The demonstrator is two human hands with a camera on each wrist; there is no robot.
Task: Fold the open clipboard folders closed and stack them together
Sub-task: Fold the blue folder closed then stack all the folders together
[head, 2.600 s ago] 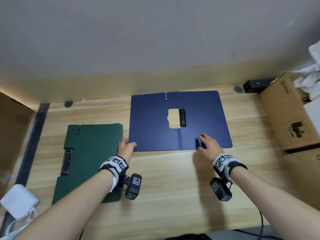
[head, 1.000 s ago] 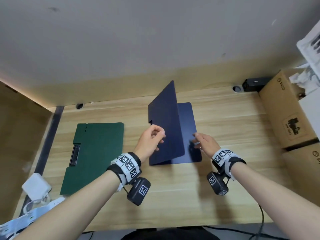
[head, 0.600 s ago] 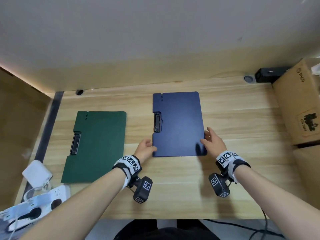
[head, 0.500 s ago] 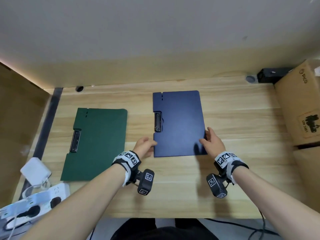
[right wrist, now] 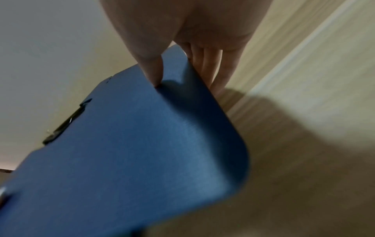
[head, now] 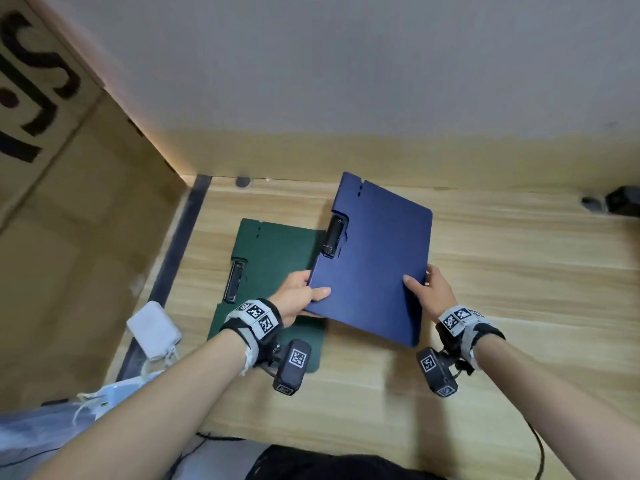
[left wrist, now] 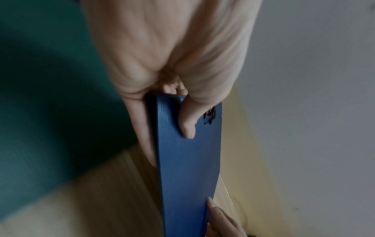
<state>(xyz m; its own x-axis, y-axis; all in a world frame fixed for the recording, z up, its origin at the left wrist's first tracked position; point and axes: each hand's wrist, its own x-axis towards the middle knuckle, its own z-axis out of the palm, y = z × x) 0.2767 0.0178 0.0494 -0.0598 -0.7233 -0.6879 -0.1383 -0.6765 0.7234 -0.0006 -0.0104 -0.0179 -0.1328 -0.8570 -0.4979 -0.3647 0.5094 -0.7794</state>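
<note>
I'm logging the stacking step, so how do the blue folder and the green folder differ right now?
The blue folder is lifted and tilted, gripped by the left hand and right hand; the green folder lies flat on the table, unheld. Blue partly overlaps green. Both are closed, with a black clip on the left edge.

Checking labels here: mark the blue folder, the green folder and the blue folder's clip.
blue folder (head: 377,268), head view, front cover
green folder (head: 277,258), head view, cover
clip (head: 333,237), head view, black bar

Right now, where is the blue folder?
In the head view the blue folder is mid-desk, held off the wooden desk by both hands, its left edge over the green folder.
</note>
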